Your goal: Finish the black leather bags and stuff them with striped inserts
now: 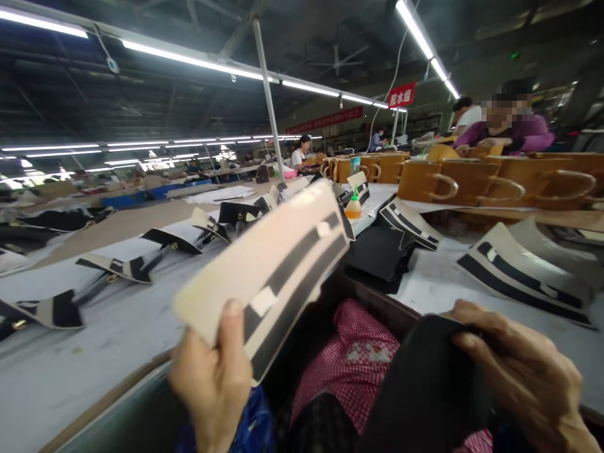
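Observation:
My left hand grips a cream panel by its near end, thumb on top. Two black strips run along the panel, and small pale tabs cross one of them. It is tilted up over the table edge. In my right hand a black flat piece is pinched by its upper edge and hangs down over my lap. It looks like leather, but its lower end blends into the dark. Below the two pieces lies red checked cloth on my lap.
Similar striped panels lie curved on the right table. A black stack and a glue bottle with green tip are ahead. Black flaps cover the left table. Brown bags stand before a co-worker in purple.

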The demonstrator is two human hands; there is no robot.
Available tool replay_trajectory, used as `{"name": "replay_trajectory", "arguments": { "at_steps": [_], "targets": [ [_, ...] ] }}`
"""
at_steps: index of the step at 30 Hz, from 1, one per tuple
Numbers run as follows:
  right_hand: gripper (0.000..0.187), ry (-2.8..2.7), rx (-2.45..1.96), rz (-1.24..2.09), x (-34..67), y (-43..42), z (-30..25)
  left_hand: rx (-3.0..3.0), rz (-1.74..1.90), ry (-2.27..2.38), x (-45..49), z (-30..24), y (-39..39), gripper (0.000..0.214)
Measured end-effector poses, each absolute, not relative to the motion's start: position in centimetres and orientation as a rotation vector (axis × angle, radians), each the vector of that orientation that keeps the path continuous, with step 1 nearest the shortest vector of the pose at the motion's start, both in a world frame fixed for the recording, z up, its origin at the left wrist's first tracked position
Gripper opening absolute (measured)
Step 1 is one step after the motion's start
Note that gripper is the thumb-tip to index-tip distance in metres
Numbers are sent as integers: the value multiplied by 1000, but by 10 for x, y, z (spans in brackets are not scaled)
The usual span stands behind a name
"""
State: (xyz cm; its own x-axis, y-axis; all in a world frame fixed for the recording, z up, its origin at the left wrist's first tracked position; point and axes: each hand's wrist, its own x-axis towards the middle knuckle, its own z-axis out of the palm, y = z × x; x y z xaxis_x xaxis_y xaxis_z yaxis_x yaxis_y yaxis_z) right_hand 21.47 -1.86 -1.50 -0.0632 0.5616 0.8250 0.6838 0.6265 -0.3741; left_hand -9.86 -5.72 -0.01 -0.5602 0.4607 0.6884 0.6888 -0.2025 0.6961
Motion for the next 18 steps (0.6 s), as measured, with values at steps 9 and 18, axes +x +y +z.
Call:
{"name": "replay_trajectory", "arguments": {
  "at_steps": [9, 18],
  "targets": [
    [16, -1921, -838, -217, 191, -4, -15, -2676, -2475, -1972, -12, -33, -13, 37],
    [16, -1980, -746, -206, 175, -5, -13, -2710, -2641, -1780, -11, -20, -29, 41]
  ]
}}
